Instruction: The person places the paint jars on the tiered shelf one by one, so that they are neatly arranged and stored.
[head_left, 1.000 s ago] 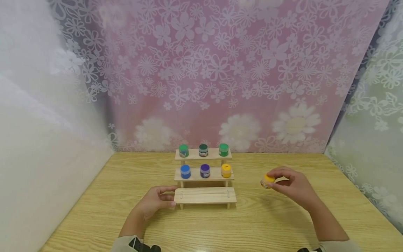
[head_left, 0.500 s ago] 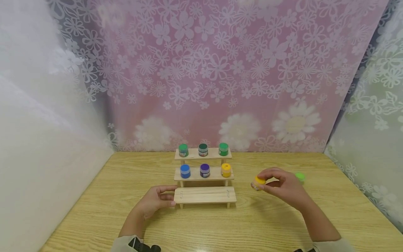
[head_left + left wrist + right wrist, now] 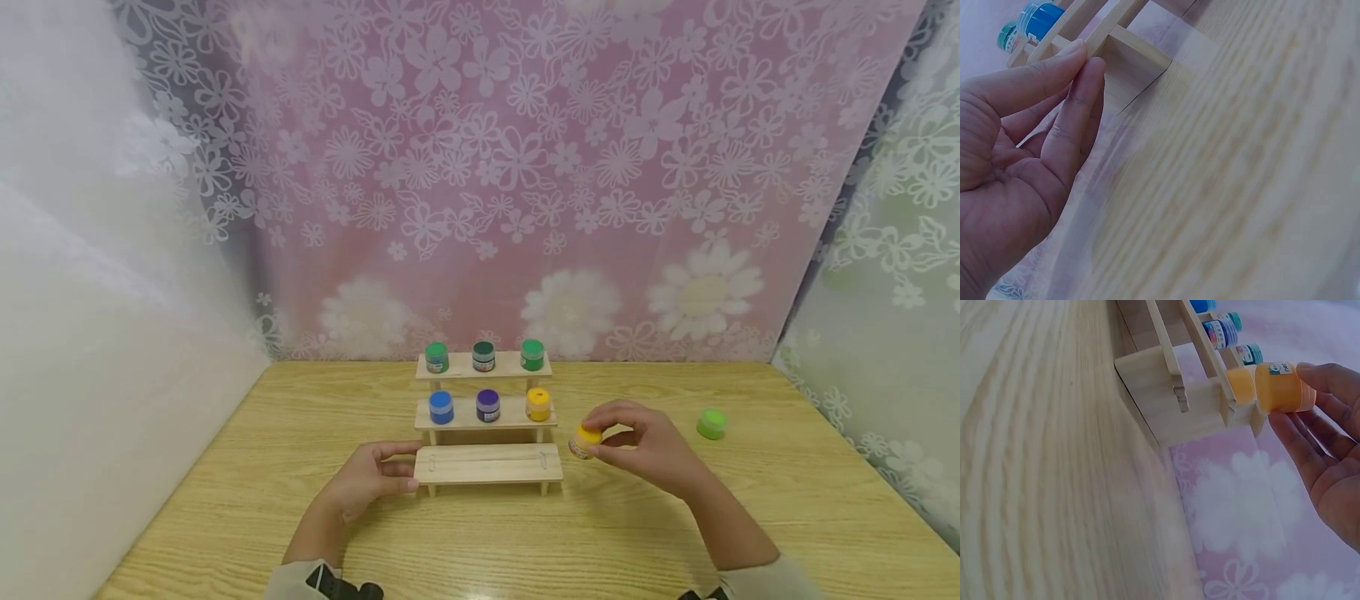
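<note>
A three-tier wooden display rack stands on the table, its lowest step bare. My left hand pinches the left end of that step between thumb and fingers; in the left wrist view the fingertips meet at the board's edge. To the right of the rack, my right hand holds a yellow paint jar by its lid, slightly tilted. The right wrist view shows the same orange-yellow jar with a printed label. On the middle step sit a blue jar, a purple jar and another yellow jar.
Three green-lidded jars, among them a dark green one, line the top step. A light green jar stands on the table to the right, beyond my right hand. A flowered pink backdrop rises behind the table.
My right hand has carried the yellow paint jar leftward toward the rack, and the light green jar behind it has come into sight. The left hand stays at the rack's lowest step.
</note>
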A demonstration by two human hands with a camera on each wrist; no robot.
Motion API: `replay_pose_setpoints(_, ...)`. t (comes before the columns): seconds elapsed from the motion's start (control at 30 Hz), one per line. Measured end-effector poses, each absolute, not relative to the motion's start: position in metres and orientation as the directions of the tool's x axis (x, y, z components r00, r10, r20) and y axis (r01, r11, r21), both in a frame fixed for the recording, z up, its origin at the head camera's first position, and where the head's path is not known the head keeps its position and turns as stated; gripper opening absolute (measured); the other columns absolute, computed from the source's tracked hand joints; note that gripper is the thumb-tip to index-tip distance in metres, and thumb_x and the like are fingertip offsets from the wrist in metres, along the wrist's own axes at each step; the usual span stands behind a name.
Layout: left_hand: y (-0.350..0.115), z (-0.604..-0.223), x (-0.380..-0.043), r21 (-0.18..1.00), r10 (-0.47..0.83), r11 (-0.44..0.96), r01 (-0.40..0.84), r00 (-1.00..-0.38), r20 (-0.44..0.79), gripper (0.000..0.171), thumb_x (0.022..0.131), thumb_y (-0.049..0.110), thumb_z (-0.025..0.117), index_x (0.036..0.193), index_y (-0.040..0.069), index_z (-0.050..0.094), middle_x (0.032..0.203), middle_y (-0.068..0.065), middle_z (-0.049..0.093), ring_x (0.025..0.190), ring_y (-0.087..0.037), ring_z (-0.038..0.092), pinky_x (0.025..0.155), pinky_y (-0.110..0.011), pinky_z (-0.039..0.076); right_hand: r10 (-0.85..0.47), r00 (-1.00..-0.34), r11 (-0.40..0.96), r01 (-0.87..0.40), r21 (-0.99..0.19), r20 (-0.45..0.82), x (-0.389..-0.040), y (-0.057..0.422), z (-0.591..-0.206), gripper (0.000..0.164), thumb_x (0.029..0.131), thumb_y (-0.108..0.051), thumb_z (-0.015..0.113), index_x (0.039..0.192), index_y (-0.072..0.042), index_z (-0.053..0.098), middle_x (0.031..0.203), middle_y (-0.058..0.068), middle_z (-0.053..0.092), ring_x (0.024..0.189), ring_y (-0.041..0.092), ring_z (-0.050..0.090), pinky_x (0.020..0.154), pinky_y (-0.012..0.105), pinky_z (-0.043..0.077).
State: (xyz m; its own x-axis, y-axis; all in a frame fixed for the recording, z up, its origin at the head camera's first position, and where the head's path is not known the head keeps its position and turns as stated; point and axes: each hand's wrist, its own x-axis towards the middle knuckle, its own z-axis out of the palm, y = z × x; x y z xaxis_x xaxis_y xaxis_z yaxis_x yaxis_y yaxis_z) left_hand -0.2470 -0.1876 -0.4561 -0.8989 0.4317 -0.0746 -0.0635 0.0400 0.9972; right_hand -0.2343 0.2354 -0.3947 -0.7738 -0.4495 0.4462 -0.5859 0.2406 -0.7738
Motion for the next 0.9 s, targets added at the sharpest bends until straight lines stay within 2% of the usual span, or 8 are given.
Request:
replay_pose_setpoints(0.37,-0.187,-0.456,-0.248,0.997,0.428,0.04,-0.065,-0.901,-0.076,0.066,0.081,-0.002,0.077,0.139,-0.011,0.046,0.11,-0.02,0.068,0.1,-0.024,0.067,0.078,-0.031,0.056,-0.5,-0.744,0.208,-0.599,-0.774,0.442,-0.238,0.211,-0.4,0.025,0.084,-0.005,0.076,0.108,-0.006,0.071,0.113,0.013,0.063,0.1,0.017,0.063,0.075,0.037,0.058)
replay_pose_setpoints(0.9,-0.188,-0.455,-0.247,0.997,0.436,0.036,-0.064,-0.897,-0.073,0.067,0.082,-0.001,0.077,0.14,-0.011,0.045,0.109,-0.019,0.068,0.099,-0.023,0.067,0.078,-0.031,0.056,-0.504,-0.758,0.206,-0.571,-0.795,0.414,-0.245,0.177,-0.401,0.024,0.083,-0.008,0.078,0.107,-0.006,0.073,0.113,0.011,0.064,0.103,0.019,0.062,0.076,0.034,0.058)
